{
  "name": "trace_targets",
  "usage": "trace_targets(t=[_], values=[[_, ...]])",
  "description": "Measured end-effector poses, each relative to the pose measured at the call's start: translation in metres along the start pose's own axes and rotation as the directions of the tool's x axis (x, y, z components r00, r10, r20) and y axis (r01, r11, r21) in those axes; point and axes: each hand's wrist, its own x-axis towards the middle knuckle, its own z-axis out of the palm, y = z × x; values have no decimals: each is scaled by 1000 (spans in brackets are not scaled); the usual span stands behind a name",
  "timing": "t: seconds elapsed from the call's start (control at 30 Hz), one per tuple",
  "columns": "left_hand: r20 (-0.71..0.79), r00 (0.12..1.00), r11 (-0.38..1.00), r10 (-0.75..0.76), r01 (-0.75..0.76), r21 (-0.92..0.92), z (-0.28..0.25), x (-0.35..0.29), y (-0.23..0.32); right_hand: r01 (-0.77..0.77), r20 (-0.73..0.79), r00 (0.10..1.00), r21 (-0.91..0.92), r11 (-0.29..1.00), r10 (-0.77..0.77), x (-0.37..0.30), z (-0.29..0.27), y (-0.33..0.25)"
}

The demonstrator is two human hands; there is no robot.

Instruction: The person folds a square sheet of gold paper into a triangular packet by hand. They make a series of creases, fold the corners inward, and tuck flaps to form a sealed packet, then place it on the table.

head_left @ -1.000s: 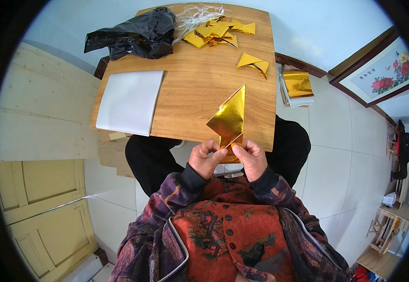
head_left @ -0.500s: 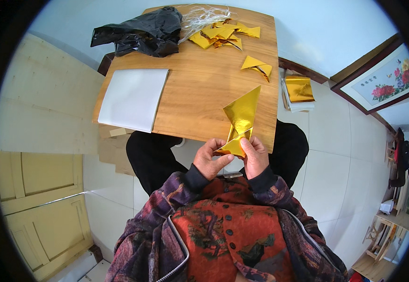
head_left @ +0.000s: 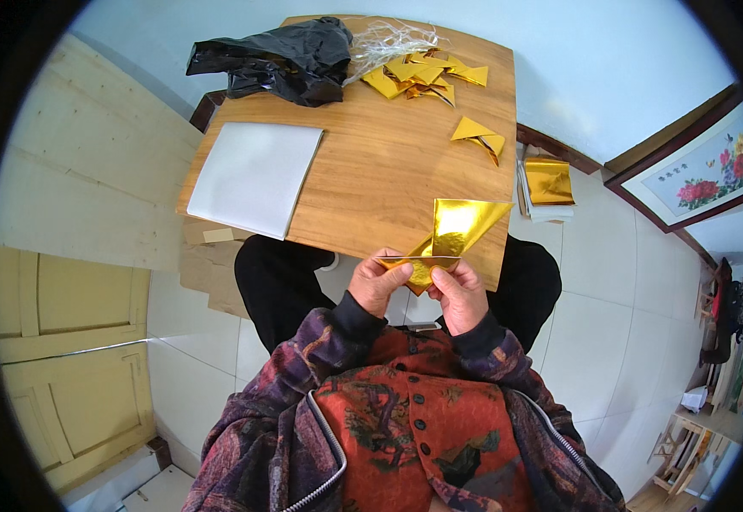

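A partly folded sheet of gold foil paper (head_left: pixel 465 229) is held between my two hands at the table's near edge. My left hand (head_left: pixel 377 280) pinches its left corner, thumb on top. On the right side, my right hand (head_left: pixel 458 293) grips the other corner with thumb and fingers. The sheet's lower part forms a small triangle between my thumbs, while a wide shiny flap sticks up and to the right. One finished-looking folded gold piece (head_left: pixel 479 138) lies alone toward the table's right side. Several more folded gold pieces (head_left: pixel 418 75) are heaped farther back.
A wooden table (head_left: pixel 380 188) stands before me. On it are a white paper stack (head_left: pixel 256 177), a black plastic bag (head_left: pixel 282 64) and clear plastic strands (head_left: pixel 393 41). Gold sheets (head_left: pixel 548 181) lie on a pile at the right. A framed flower picture (head_left: pixel 717 162) leans nearby.
The gold paper has been turned and its flap now points more to the right. A straight folded edge now runs across between my hands. The view has shifted slightly.
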Motion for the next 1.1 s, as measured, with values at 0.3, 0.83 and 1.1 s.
trace_targets(t=[0.3,0.83,1.1], values=[[-122,989,994,79,-69,84,3,-4,-8,-64,-48,996,111,992,70,-1,2,7],[-179,976,972,123,-83,218,6,-5,-6,-65,-96,993,8,998,65,-2,2,8],[-215,970,978,114,-72,194,1,-5,-9,-59,-74,996,-19,998,57,-3,3,11]])
